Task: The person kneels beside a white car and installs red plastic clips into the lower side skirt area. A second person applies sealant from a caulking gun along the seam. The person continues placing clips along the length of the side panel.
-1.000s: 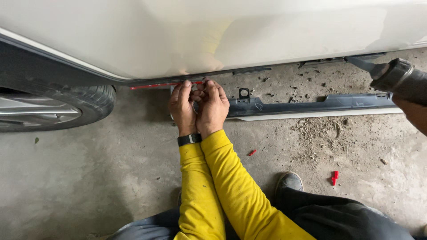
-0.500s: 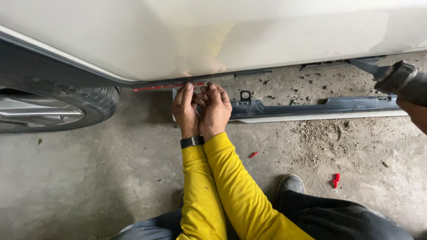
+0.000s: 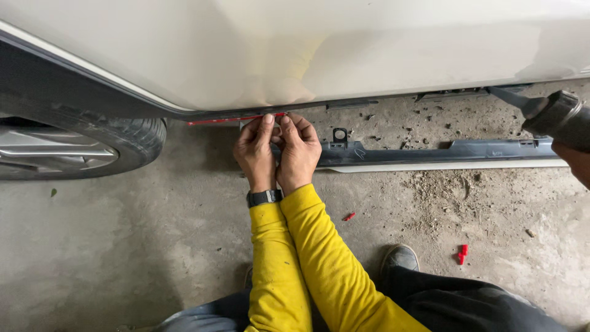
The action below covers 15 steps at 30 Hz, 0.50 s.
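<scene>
Left hand (image 3: 256,152) and right hand (image 3: 300,154), pressed side by side, reach to the lower edge of a white car body (image 3: 319,55); their fingertips meet at a red strip (image 3: 227,120) along the sill, but whether they pinch it cannot be told. A detached grey sill trim (image 3: 442,154) lies on the concrete floor (image 3: 123,246) just beyond the hands. Front tyre (image 3: 132,138) at left; another person's gloved hand (image 3: 562,117) at right; red clips (image 3: 462,253) lie near the shoe (image 3: 399,257).
</scene>
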{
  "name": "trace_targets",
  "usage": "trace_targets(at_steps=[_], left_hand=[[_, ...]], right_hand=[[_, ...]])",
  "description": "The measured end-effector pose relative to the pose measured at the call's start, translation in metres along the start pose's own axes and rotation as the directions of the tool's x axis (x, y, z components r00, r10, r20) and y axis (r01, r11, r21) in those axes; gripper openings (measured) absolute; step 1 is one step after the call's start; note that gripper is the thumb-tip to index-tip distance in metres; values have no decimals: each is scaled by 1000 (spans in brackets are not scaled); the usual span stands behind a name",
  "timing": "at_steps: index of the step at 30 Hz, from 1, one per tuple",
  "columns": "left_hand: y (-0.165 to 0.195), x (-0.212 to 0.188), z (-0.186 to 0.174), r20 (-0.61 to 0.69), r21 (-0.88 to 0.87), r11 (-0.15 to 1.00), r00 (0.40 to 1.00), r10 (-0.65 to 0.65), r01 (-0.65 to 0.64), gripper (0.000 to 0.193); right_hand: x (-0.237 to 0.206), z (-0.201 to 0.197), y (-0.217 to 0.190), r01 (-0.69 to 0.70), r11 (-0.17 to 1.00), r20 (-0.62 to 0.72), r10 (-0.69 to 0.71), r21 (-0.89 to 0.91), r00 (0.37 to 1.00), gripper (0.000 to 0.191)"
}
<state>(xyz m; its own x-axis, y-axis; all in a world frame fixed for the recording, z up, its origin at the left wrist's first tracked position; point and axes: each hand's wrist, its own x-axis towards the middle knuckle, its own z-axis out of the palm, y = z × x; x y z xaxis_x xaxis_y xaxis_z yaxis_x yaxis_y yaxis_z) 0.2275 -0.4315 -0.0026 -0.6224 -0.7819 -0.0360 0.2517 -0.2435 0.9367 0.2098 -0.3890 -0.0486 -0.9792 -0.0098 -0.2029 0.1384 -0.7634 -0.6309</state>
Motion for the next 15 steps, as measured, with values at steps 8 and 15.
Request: trace_targets(at_steps=[8, 15], left_hand=[[-6, 2, -4, 25, 47, 999, 1000, 5, -6, 22], [-21, 4, -8, 60, 16, 1000, 998, -14, 14, 23]], right_hand=[[-2, 5, -4, -6, 1000, -74, 4, -23, 997, 14], [-1, 4, -4, -2, 997, -75, -4, -83, 997, 14]])
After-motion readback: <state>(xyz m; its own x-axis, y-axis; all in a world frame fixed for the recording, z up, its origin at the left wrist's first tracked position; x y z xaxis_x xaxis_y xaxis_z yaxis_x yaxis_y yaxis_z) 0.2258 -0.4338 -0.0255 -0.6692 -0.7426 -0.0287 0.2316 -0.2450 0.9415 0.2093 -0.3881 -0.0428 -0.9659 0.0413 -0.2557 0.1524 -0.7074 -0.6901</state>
